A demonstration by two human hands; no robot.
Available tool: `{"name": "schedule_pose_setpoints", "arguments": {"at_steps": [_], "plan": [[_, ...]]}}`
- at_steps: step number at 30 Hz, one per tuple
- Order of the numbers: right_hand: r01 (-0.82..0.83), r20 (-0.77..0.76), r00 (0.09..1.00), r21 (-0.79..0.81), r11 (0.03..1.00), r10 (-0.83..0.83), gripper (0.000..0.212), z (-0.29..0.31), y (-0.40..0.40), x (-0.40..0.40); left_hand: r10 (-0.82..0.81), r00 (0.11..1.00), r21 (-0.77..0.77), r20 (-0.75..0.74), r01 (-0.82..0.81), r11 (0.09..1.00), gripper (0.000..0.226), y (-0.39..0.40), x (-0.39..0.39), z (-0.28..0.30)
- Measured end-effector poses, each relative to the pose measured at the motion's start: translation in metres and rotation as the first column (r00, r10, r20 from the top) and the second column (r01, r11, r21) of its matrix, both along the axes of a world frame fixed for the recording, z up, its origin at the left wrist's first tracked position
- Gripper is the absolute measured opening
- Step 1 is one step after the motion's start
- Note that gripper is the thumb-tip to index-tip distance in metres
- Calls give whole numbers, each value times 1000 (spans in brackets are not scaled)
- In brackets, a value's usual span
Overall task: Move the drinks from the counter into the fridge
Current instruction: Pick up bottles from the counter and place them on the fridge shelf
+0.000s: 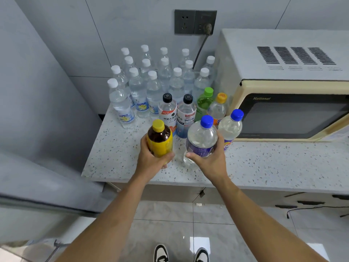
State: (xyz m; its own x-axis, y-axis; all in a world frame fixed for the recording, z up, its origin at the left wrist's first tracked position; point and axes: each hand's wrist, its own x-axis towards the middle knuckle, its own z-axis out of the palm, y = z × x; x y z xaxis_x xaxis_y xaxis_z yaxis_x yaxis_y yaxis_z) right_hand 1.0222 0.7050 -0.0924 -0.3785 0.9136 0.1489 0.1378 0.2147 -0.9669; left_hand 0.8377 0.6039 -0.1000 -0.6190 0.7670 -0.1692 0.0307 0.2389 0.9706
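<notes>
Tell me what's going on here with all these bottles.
A person stands at the counter, gripping a drink in each hand. The left hand holds a yellow-capped dark bottle; the right hand holds a blue-capped clear bottle. Many white-capped water bottles and a few colored-cap drinks stand on the counter beside the microwave.

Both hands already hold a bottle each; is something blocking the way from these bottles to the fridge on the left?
Nothing visible stands between. The left hand grips the yellow-capped dark bottle, the right hand the blue-capped clear bottle. The speckled counter toward the grey fridge is bare, though no open fridge compartment shows.
</notes>
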Motion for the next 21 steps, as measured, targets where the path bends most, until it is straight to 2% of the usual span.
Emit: {"name": "schedule_pose_setpoints", "arguments": {"at_steps": [5, 11, 15, 21], "plan": [[73, 20, 997, -30, 997, -72, 101, -9, 4, -11, 17, 1000, -49, 14, -16, 999, 73, 8, -4, -15], [90, -17, 996, -26, 996, -90, 91, -9, -9, -3, 107, 994, -46, -35, -109, 993, 74, -10, 7, -10], [-7, -27, 1000, -38, 999, 6, 87, -12, -28, 17, 191, 981, -88, -19, -192, 977, 67, -42, 26, -9], [-204, -31, 979, -82, 976, 202, 87, -13, -55, 54, 300, 952, -50, 56, -298, 953, 64, -103, 69, -7]]}}
